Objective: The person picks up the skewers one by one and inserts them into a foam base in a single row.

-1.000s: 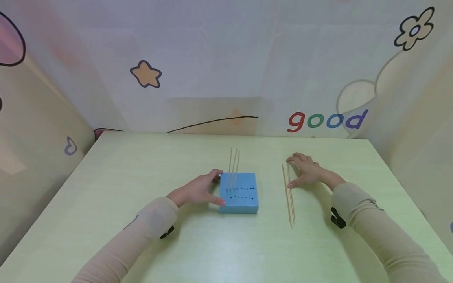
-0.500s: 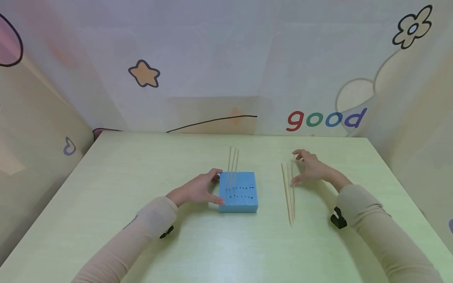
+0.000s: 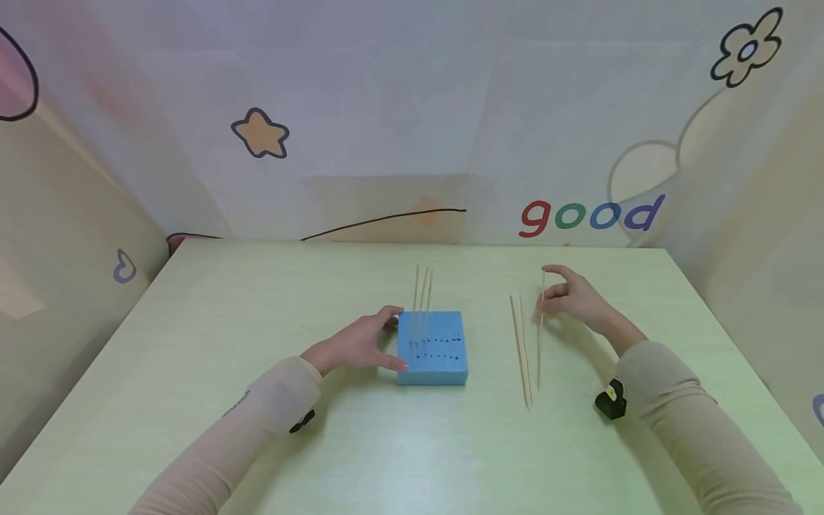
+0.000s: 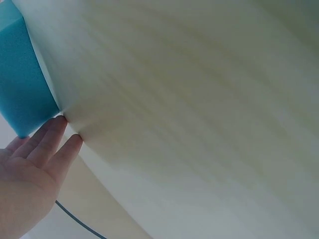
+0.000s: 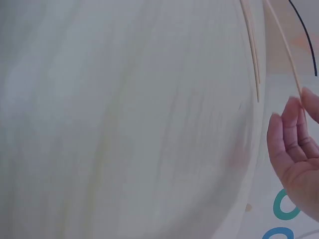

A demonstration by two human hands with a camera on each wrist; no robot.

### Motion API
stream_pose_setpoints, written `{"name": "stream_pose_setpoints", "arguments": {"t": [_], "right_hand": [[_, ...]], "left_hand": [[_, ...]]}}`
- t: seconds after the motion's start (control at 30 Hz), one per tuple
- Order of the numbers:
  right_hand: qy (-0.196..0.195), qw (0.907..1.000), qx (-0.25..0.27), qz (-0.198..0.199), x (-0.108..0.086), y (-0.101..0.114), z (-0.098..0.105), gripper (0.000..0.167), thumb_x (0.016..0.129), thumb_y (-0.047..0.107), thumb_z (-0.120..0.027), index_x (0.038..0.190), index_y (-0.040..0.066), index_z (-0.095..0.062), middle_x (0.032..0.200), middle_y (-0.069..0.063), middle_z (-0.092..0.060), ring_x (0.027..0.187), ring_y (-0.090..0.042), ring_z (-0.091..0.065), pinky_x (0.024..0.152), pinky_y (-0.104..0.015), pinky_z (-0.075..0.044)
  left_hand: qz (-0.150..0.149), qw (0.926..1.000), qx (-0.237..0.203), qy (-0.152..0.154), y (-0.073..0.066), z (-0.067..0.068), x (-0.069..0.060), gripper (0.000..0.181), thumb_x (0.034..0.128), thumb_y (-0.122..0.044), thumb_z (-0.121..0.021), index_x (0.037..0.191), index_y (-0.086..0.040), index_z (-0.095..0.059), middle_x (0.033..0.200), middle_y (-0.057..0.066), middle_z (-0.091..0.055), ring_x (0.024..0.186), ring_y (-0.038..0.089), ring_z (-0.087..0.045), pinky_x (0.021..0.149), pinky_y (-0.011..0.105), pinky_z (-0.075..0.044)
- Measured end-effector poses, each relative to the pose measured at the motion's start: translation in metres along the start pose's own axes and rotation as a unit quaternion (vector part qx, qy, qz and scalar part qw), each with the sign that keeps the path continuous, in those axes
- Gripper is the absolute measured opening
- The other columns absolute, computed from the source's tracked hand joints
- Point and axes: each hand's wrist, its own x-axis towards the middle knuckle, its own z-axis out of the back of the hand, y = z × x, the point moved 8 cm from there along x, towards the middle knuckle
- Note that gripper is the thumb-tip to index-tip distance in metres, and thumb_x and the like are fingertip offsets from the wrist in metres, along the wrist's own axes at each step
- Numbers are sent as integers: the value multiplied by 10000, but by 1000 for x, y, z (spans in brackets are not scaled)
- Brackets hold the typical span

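Observation:
My right hand [image 3: 576, 299] pinches one thin bamboo skewer [image 3: 539, 350] near its upper part, with the index fingertip at its top end. In the right wrist view the same skewer [image 5: 286, 47] runs up from between thumb and fingers. The left hand [image 3: 357, 345] touches the left side of a blue foam block [image 3: 438, 366], thumb by the front-left edge and fingers at the back-left corner. Fairly straight fingers [image 4: 50, 139] rest against the block's edge in the left wrist view. A few skewers [image 3: 421, 307] stand upright in the block, beside two rows of small holes.
Further loose skewers [image 3: 518, 350] lie on the light table [image 3: 412, 458] between the block and my right hand. A printed cloth [image 3: 386, 107] hangs behind the table and at its sides.
My right hand has picked one skewer from the loose group and moved it slightly right and back, apart from the others. The left hand and block have stayed in place.

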Motion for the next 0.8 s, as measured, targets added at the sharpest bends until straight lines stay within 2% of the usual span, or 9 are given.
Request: {"name": "stream_pose_setpoints", "arguments": {"t": [0.13,0.3,0.5,0.63,0.8], "right_hand": [[-76,9988,487,7,-3,4,-1,728,856,-72,-548,1430,-7,-105,854,-82,-591,744,-147,-631,724,-299,-527],[-336,9969,715,13,-8,12,0,723,872,-15,-568,1426,1,-104,902,-113,-612,779,-207,-649,718,-307,-528],[-496,9945,926,-21,-13,23,3,475,882,1,-563,1247,-61,-267,834,-30,-624,800,-217,-656,699,-312,-532],[-474,9930,1082,-9,-15,29,2,317,880,-16,-557,1123,13,-356,795,-6,-628,777,-202,-655,678,-310,-536],[-633,9873,1432,265,-20,42,3,249,875,-45,-547,1058,66,-421,786,5,-619,739,-153,-644,654,-303,-538]], "left_hand": [[-34,10000,-14,27,0,0,0,961,681,-369,-792,1394,-34,-242,1322,138,-450,1230,244,-404,1041,378,-281],[-48,10000,-2,29,0,0,0,961,684,-370,-790,1396,-34,-239,1323,143,-446,1229,247,-405,1039,379,-285],[27,10000,-47,52,-1,1,-1,957,691,-359,-787,1403,-46,-230,1337,142,-432,1246,248,-386,1041,381,-279],[28,10000,-62,58,-1,1,-2,953,694,-352,-787,1402,-39,-230,1335,141,-433,1244,249,-388,1040,382,-281],[-16,10000,-64,53,-1,0,-1,950,695,-351,-786,1400,-38,-232,1333,142,-435,1242,249,-390,1039,383,-284]]}}
